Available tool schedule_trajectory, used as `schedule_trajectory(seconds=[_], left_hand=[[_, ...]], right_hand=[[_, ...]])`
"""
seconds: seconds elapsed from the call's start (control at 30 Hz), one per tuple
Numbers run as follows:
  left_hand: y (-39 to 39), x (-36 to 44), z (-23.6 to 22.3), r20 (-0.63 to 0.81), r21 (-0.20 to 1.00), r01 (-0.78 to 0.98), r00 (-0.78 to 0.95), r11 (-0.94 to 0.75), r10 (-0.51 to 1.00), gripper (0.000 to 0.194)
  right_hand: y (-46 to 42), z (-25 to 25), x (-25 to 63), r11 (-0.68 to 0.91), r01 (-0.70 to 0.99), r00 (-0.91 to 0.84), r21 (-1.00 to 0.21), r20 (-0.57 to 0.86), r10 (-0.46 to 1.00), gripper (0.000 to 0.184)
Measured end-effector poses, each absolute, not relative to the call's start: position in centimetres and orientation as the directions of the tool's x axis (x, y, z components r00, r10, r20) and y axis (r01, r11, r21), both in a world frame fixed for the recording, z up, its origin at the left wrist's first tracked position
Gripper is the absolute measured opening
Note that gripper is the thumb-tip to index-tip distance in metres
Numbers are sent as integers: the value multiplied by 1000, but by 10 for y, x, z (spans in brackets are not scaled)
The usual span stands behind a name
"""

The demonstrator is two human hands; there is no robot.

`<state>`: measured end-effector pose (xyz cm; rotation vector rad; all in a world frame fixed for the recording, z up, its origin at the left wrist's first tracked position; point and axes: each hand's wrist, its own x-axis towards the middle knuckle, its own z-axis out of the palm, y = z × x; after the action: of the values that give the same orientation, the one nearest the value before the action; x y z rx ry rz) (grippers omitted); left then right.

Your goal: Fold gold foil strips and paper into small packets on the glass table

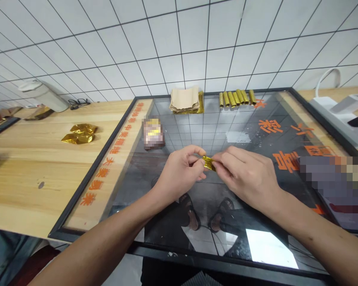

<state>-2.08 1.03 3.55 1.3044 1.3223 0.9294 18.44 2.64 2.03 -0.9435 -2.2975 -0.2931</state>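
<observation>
My left hand (pixel 179 172) and my right hand (pixel 247 174) meet over the middle of a glass-topped, black-framed table (pixel 101 159). Both pinch a small piece of gold foil paper (pixel 209 163) between thumb and fingers. The foil is mostly hidden by my fingertips. At the far edge lie a stack of tan paper sheets on gold foil (pixel 185 99) and a row of several rolled gold foil tubes (pixel 237 97).
A wooden bench (pixel 41 167) runs to the left, bearing crumpled gold foil (pixel 79 133) and a white container (pixel 43 95). A small blurred packet (pixel 152 133) lies on the glass. White devices with a cable (pixel 343 107) sit at the right. A tiled wall stands behind.
</observation>
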Motion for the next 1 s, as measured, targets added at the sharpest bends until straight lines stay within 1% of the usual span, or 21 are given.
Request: schedule_trajectory(seconds=[0.1, 0.23, 0.5, 0.7, 0.87, 1.0], left_hand=[[11, -21, 35, -157, 973, 189, 108, 135, 982, 23], [12, -22, 33, -169, 977, 151, 129, 149, 977, 29], [13, -25, 31, -160, 986, 83, 167, 148, 973, 29], [12, -24, 32, -124, 990, 90, 165, 110, 978, 22], [10, -23, 34, -84, 988, 139, 172, 60, 982, 11], [6, -23, 36, -38, 976, 220, 167, 0, 985, 11]], right_hand=[[26, 22, 185, 734, 679, -588, 17, 610, 531, 18], [25, 23, 185, 750, 662, -624, 23, 570, 534, 20], [26, 21, 185, 773, 631, -632, -59, 539, 557, 20], [26, 21, 184, 780, 621, -630, -77, 543, 555, 20], [26, 20, 184, 760, 629, -591, -167, 533, 606, 17], [27, 19, 184, 734, 641, -553, -225, 528, 645, 17]])
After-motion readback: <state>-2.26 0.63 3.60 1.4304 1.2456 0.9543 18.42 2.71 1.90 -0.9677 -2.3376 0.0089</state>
